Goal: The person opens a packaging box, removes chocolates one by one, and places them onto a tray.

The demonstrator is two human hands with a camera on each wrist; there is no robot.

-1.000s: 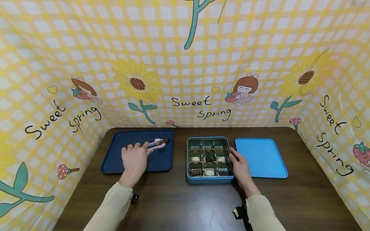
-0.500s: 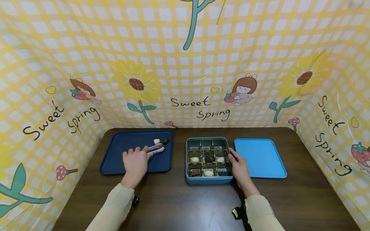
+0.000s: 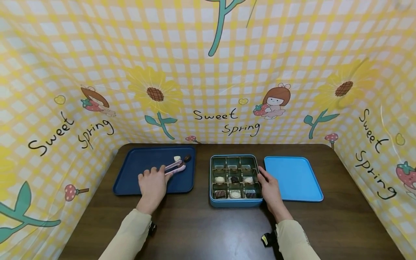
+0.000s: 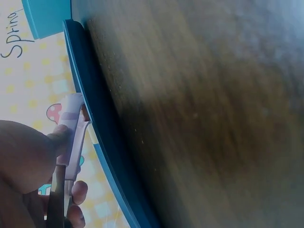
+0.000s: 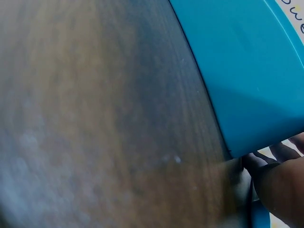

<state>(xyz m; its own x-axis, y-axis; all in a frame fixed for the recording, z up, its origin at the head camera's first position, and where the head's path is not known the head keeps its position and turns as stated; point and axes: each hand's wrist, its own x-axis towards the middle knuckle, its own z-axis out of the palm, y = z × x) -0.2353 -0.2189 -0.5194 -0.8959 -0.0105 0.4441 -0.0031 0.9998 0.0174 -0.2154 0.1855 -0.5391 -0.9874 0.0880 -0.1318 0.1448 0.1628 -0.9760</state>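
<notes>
Left of the square blue box point(image 3: 236, 204), my left hand point(image 3: 152, 186) grips pale-pink tongs point(image 4: 70, 130) around a brown piece point(image 4: 85, 113) over the navy rectangular tray point(image 3: 130, 175), a slack squeeze could drop it, my right hand point(image 3: 271, 189) straight-fingered against the box!

The box point(image 3: 235, 203) (chocolates point(image 3: 220, 180) inside) stands right of the tray point(image 3: 130, 180).
</notes>
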